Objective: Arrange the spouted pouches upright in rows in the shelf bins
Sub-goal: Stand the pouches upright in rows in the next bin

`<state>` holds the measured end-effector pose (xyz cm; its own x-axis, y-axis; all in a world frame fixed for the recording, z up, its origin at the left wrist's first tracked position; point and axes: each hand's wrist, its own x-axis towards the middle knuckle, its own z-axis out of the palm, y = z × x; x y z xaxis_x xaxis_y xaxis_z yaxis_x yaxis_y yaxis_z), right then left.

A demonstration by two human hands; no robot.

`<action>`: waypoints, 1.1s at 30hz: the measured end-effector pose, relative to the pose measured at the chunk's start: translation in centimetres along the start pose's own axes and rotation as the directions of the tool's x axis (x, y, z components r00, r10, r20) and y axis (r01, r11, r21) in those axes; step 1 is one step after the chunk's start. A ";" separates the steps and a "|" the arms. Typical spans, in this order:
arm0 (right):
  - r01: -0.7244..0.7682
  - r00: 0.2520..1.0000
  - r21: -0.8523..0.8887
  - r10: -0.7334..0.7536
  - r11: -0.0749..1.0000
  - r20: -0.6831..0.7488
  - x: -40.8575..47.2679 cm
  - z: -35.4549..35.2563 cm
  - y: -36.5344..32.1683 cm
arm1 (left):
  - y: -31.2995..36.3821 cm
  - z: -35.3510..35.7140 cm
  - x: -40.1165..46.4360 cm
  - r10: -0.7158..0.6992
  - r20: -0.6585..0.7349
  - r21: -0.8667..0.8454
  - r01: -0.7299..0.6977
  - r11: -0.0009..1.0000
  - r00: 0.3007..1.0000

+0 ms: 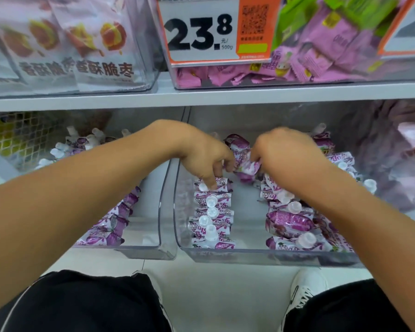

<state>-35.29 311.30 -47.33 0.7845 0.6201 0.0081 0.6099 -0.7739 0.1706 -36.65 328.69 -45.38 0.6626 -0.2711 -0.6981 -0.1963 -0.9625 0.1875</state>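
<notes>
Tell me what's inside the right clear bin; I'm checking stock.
Purple spouted pouches in two rows inside the right bin, bare floor between. Both hands cover the pouches farther back.

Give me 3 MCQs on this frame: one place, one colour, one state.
1. Where is the neat row of pouches with caps up?
A. left side of the right bin
B. upper shelf
C. floor
2. What colour are the pouches?
A. green and yellow
B. purple and white
C. red and black
3. What is the right hand doing?
A. hanging idle
B. pointing at the price tag
C. holding a pouch

Answers:
1. A, the row runs along the left wall of the right bin.
2. B, purple print on white shows on each.
3. C, its fingers curl round the pouch at the bin's back, next to the left hand.
</notes>
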 end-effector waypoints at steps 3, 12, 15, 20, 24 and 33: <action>-0.090 0.995 0.018 0.089 0.996 0.049 0.2 -1.0 1.9 | 0.1 1.2 -0.6 -0.031 -0.086 0.137 0.042 0.990 0.996; 0.083 0.985 -0.023 -0.079 0.996 0.151 -0.1 -0.9 0.6 | -0.4 4.4 -2.6 -0.033 -0.346 0.322 0.152 0.935 0.938; 0.097 0.966 0.051 -0.106 0.994 0.235 -0.4 -2.0 -0.3 | -0.4 5.0 -2.3 -0.012 -0.412 0.303 0.150 0.941 0.911; 0.102 0.973 0.183 -0.136 0.978 0.188 3.9 -2.5 -2.0 | 0.0 5.1 -2.2 -0.051 -0.462 0.309 0.214 0.927 0.886; 0.115 0.973 0.254 -0.161 0.960 0.166 8.5 0.4 -4.2 | 0.2 5.2 -2.0 -0.060 -0.494 0.313 0.242 0.919 0.867; 0.235 0.896 0.418 -0.362 0.878 0.256 9.3 1.5 -3.4 | -0.3 5.5 -3.4 -0.048 -0.701 0.086 0.151 0.985 0.711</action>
<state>-29.86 319.52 -49.31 0.5110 0.8029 -0.3070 0.7666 -0.5872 -0.2598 -42.82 329.97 -46.90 0.9875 -0.1561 -0.0212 -0.1557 -0.9876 0.0194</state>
